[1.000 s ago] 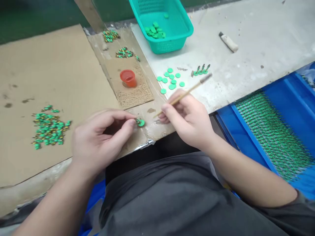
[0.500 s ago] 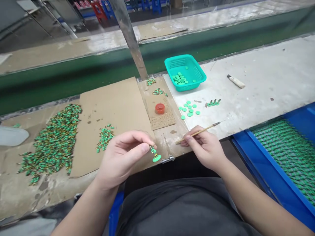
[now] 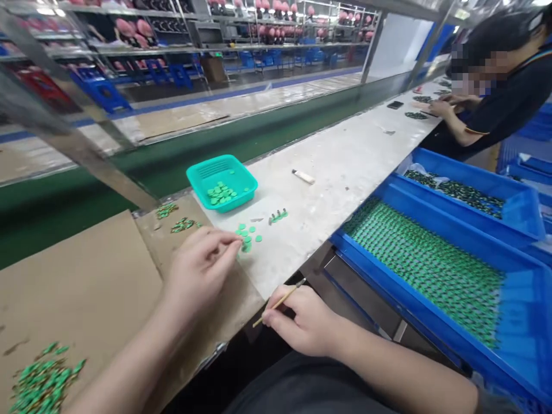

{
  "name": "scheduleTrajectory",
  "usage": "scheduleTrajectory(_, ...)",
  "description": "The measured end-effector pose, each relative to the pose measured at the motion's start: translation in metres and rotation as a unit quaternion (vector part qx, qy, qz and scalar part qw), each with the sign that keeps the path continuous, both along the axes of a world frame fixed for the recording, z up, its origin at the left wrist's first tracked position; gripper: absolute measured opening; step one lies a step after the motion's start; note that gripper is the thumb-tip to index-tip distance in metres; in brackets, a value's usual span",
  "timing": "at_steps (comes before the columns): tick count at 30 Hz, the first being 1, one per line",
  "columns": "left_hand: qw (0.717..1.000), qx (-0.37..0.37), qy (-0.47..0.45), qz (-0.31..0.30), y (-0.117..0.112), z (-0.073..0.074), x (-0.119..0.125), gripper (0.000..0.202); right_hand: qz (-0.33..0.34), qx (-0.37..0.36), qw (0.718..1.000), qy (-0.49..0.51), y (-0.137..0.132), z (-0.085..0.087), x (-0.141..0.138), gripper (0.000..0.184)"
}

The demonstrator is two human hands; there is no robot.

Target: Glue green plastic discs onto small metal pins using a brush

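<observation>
My left hand (image 3: 200, 264) pinches a small green figurine (image 3: 245, 246) by its upper end, above the loose green discs (image 3: 259, 238) on the white table. Blur and the fingers hide most of the figurine. Lower and to the right, my right hand (image 3: 306, 322) is closed around a thin wooden paintbrush (image 3: 280, 301), its dark tip pointing up and right. Just past the discs, several small figurines (image 3: 278, 216) stand in a short row on green bases. A teal basket (image 3: 199, 195) behind them contains more green discs.
A pale tube (image 3: 303, 176) lies farther along the table. At right, a blue crate (image 3: 524, 333) carries rows of green figurines. Loose green and brown pieces (image 3: 47, 379) lie on cardboard (image 3: 86, 287) at left. A co-worker (image 3: 504, 98) sits at the far right.
The view has swung right, bringing the co-worker and more crates into sight. My left hand has carried the figurine forward to the discs and figurine row. My right hand still holds the paintbrush.
</observation>
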State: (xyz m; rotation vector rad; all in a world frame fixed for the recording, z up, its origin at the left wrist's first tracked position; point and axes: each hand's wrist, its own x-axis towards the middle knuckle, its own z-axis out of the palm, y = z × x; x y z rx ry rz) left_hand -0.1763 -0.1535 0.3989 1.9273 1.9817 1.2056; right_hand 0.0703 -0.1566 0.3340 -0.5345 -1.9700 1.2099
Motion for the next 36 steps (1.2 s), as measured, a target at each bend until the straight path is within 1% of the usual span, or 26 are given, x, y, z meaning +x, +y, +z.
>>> scheduleTrajectory(2,1.0,-0.005,0.025,0.003,0.037,-0.009,0.012,0.028,-0.02,-0.007,1.0,-0.006,0.001,0.001,0.013,0.021)
scheduleTrajectory(3,0.999,-0.008,0.039,0.005,0.051,-0.014,0.017,0.028,-0.029,-0.012,0.999,-0.005,0.002,0.001,0.019,0.02)
scheduleTrajectory(5,0.998,-0.014,0.066,0.012,0.071,-0.023,0.023,0.03,-0.046,-0.021,0.999,-0.001,0.004,0.001,0.029,0.019)
scheduleTrajectory(8,0.995,-0.02,0.091,0.029,0.084,-0.034,0.028,0.036,-0.061,-0.029,0.998,0.006,0.007,0.001,0.037,0.018)
scheduleTrajectory(11,0.993,-0.031,0.103,0.042,0.086,-0.04,0.032,0.037,-0.066,-0.033,0.997,0.003,0.01,0.0,0.042,0.019)
scheduleTrajectory(14,0.991,-0.054,0.107,0.053,0.08,-0.039,0.031,0.037,-0.063,-0.034,0.997,0.003,0.013,0.0,0.045,0.019)
scheduleTrajectory(16,0.989,-0.079,0.109,0.063,0.073,-0.033,0.024,0.038,-0.066,-0.036,0.997,0.005,0.015,0.001,0.047,0.019)
scheduleTrajectory(18,0.984,-0.118,0.114,0.069,0.064,-0.023,0.013,0.039,-0.074,-0.042,0.996,0.011,0.016,0.003,0.05,0.017)
scheduleTrajectory(20,0.976,-0.168,0.129,0.057,0.055,-0.015,0.005,0.035,-0.083,-0.053,0.995,0.016,0.016,0.007,0.053,0.016)
scheduleTrajectory(22,0.965,-0.214,0.15,0.027,0.049,-0.009,0.002,0.031,-0.09,-0.063,0.994,0.015,0.015,0.012,0.056,0.015)
scheduleTrajectory(24,0.955,-0.244,0.17,0.0,0.048,-0.007,0.005,0.031,-0.094,-0.071,0.993,0.005,0.014,0.017,0.057,0.017)
scheduleTrajectory(27,0.945,-0.273,0.181,-0.016,0.056,-0.006,0.017,0.034,-0.09,-0.078,0.993,-0.008,0.01,0.025,0.058,0.017)
scheduleTrajectory(29,0.942,-0.287,0.175,-0.023,0.061,-0.001,0.022,0.035,-0.084,-0.078,0.993,-0.011,0.007,0.029,0.059,0.015)
scheduleTrajectory(31,0.94,-0.303,0.157,-0.03,0.057,0.007,0.022,0.037,-0.08,-0.075,0.994,-0.021,0.003,0.032,0.059,0.015)
scheduleTrajectory(33,0.938,-0.322,0.124,-0.026,0.038,0.015,0.015,0.038,-0.068,-0.079,0.994,-0.043,0.0,0.035,0.06,0.016)
scheduleTrajectory(34,0.938,-0.331,0.105,-0.017,0.022,0.018,0.01,0.04,-0.057,-0.083,0.993,-0.058,-0.002,0.035,0.061,0.017)
scheduleTrajectory(36,0.936,-0.346,0.069,0.013,-0.018,0.019,0.0,0.045,-0.023,-0.095,0.991,-0.087,-0.005,0.036,0.061,0.022)
